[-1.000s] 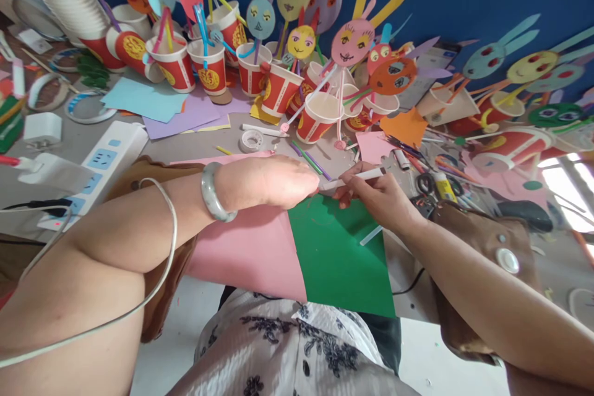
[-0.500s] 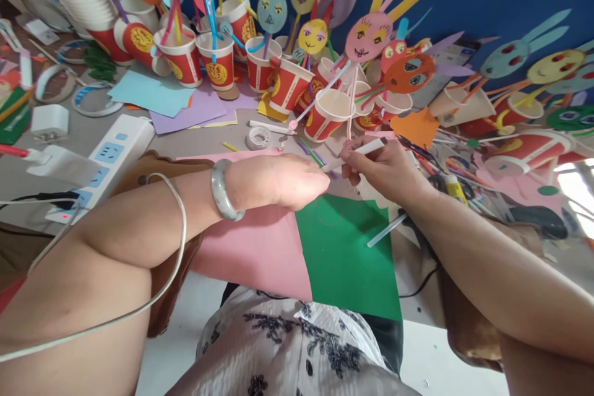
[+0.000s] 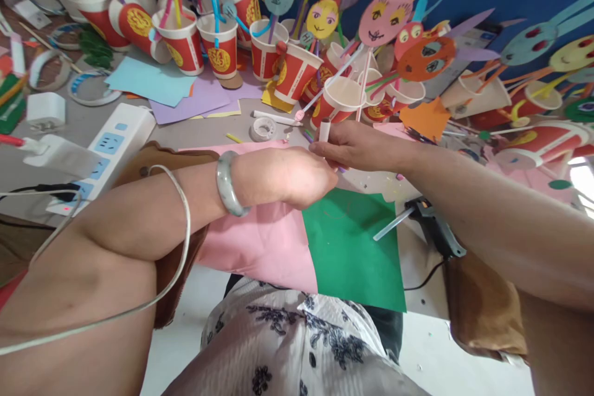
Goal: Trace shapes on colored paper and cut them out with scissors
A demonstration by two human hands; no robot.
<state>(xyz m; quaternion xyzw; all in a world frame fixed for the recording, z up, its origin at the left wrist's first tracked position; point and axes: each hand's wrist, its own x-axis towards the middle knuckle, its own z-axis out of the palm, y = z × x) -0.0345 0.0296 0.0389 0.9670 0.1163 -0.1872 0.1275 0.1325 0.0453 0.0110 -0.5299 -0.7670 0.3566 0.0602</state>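
Your right hand (image 3: 350,145) grasps a white pen (image 3: 325,131) beyond the green paper (image 3: 355,253) at the near edge of the worktop (image 3: 199,131). Your left hand (image 3: 301,176) hides its fingers; I cannot tell their grip.

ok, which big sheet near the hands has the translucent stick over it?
The green sheet; the translucent stick overlaps its right edge, well clear of the pink sheet.

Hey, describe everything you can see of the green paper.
The green paper is a thin, plain, matte-looking sheet lying flat at the table's near edge, right of the pink paper, their edges meeting. A faint curved line shows near its top. The clear stick from the glue gun juts over its right edge. The left hand hides its upper left corner; whether it presses there is unclear.
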